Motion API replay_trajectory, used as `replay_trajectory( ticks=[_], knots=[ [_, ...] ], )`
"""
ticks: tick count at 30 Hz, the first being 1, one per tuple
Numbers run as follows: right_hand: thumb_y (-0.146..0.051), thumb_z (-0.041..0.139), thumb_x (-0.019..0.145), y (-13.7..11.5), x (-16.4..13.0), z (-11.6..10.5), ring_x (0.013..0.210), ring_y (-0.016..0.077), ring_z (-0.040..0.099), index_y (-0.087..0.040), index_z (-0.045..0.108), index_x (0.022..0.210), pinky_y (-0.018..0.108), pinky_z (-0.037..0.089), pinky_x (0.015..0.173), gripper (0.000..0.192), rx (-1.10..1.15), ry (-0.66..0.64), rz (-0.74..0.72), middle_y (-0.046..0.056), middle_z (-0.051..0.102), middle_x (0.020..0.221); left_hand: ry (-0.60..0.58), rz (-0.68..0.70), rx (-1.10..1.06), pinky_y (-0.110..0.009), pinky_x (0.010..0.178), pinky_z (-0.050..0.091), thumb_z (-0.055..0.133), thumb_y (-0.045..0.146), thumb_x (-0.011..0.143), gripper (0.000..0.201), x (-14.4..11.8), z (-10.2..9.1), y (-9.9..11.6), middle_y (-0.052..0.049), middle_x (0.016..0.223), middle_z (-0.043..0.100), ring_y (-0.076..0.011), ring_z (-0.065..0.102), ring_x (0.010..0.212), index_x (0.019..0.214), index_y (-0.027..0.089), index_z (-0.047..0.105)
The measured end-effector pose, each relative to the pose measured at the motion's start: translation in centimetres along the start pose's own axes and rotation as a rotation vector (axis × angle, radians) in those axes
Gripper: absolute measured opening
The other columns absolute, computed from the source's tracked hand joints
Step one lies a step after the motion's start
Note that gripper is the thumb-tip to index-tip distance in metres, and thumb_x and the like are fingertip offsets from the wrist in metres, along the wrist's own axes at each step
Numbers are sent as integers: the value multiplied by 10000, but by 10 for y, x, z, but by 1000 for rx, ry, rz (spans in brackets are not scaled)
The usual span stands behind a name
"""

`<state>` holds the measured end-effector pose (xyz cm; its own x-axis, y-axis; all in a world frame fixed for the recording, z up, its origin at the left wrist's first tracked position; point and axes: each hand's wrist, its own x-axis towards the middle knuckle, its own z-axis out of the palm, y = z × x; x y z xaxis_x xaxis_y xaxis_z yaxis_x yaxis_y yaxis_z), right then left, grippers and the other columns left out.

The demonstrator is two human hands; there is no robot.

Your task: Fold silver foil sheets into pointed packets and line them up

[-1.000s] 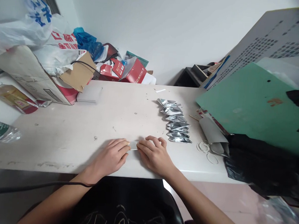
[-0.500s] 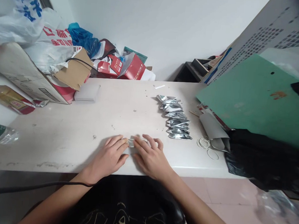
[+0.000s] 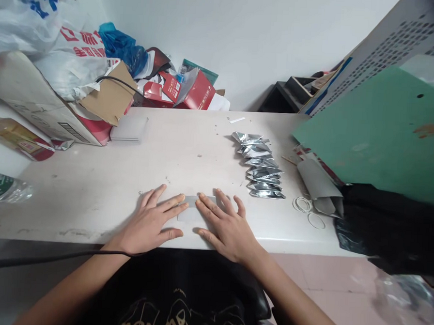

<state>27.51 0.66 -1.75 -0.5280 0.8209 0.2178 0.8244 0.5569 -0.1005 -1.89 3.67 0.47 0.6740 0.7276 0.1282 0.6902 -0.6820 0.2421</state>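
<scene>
A small flat silver-grey sheet (image 3: 188,213) lies on the white table near its front edge, partly covered by my fingers. My left hand (image 3: 155,220) rests flat with its fingers spread, the fingertips on the sheet's left end. From the other side my right hand (image 3: 224,222) presses its outstretched fingertips onto the sheet's middle and right part. Both hands are open and grip nothing. Beyond my right hand, several folded silver foil pieces (image 3: 262,167) overlap in a row that runs away from me.
White rubber bands (image 3: 302,205) lie right of the foil row, beside a rolled grey sheet (image 3: 319,185) and a black plastic bag (image 3: 366,223). A green board (image 3: 378,137) leans at the right. Bottles, a carton (image 3: 49,105) and plastic bags crowd the left. A black cable (image 3: 52,259) crosses my left forearm.
My fingers have spread and my hands sit slightly farther apart, so more of the flat silver-grey sheet shows between them. The camera view has shifted a little.
</scene>
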Motion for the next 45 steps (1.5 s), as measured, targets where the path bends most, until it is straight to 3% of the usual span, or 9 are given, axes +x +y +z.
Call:
replay_trajectory(
  ticks=[3, 8, 14, 23, 26, 30, 33, 40, 45],
  knots=[
    [-594, 495, 1106, 3, -3, 0, 1603, 443, 319, -439, 309, 1717, 728, 364, 1190, 658, -4, 1, 19, -23, 449, 1733, -13, -10, -43, -608, 1254, 339, 667, 641, 1013, 706, 2, -7, -2, -19, 1620, 602, -395, 318, 1614, 1643, 382, 484],
    [-538, 431, 1140, 6, -7, 3, 1599, 414, 321, -409, 305, 1724, 695, 309, 1197, 611, -2, 8, 43, -30, 468, 1718, -44, -17, -60, -594, 1219, 369, 629, 608, 1047, 565, 6, -14, -6, 1, 1591, 632, -381, 347, 1600, 1566, 391, 571],
    [-533, 440, 1141, 11, -9, 2, 1557, 386, 399, -401, 337, 1711, 651, 338, 1159, 594, 10, 26, 68, -41, 508, 1688, -59, -23, -44, -593, 1204, 379, 609, 578, 1070, 510, 6, -13, -8, 25, 1600, 623, -377, 342, 1602, 1546, 396, 582],
    [-543, 443, 1139, 23, -17, 0, 1588, 406, 357, -378, 242, 1745, 633, 367, 1149, 660, -19, 13, -5, -18, 486, 1700, 22, -2, -18, -602, 1189, 380, 522, 591, 1104, 465, 8, -10, -1, -2, 1535, 679, -381, 444, 1530, 1487, 356, 640],
    [-552, 452, 1132, 22, -16, -1, 1582, 420, 363, -370, 244, 1747, 646, 375, 1152, 674, -28, 5, -13, -2, 477, 1708, 73, 36, 6, -630, 1234, 345, 485, 663, 1090, 572, 21, -2, 13, -52, 1576, 639, -397, 454, 1530, 1516, 308, 625],
    [-605, 395, 1131, 19, -15, -2, 1597, 438, 330, -324, 205, 1760, 673, 386, 1149, 714, -34, -10, -11, 24, 456, 1722, 48, 97, 42, -636, 1296, 289, 392, 807, 1039, 881, 40, 16, 36, -114, 1722, 463, -414, 295, 1639, 1704, 228, 388],
    [-648, 357, 1125, 18, -16, -2, 1620, 438, 291, -308, 162, 1768, 688, 391, 1154, 753, -28, -17, -4, 21, 421, 1741, 11, 88, 50, -656, 1280, 313, 362, 876, 993, 1046, 43, 26, 46, -166, 1746, 409, -439, 284, 1639, 1740, 148, 286],
    [-652, 468, 1095, 18, -17, -2, 1628, 426, 299, -387, 193, 1755, 662, 405, 1188, 763, 5, -2, 14, -16, 425, 1743, 13, 16, 40, -713, 1284, 254, 473, 839, 991, 876, 26, 18, 26, -45, 1716, 482, -467, 257, 1642, 1710, 347, 380],
    [-645, 492, 1089, 19, -16, -2, 1624, 427, 303, -401, 243, 1745, 681, 418, 1176, 743, 19, -5, 13, -26, 453, 1726, 10, 17, 43, -661, 1289, 274, 486, 817, 1005, 838, 14, 4, 9, -25, 1705, 501, -442, 272, 1642, 1699, 356, 400]
  ],
)
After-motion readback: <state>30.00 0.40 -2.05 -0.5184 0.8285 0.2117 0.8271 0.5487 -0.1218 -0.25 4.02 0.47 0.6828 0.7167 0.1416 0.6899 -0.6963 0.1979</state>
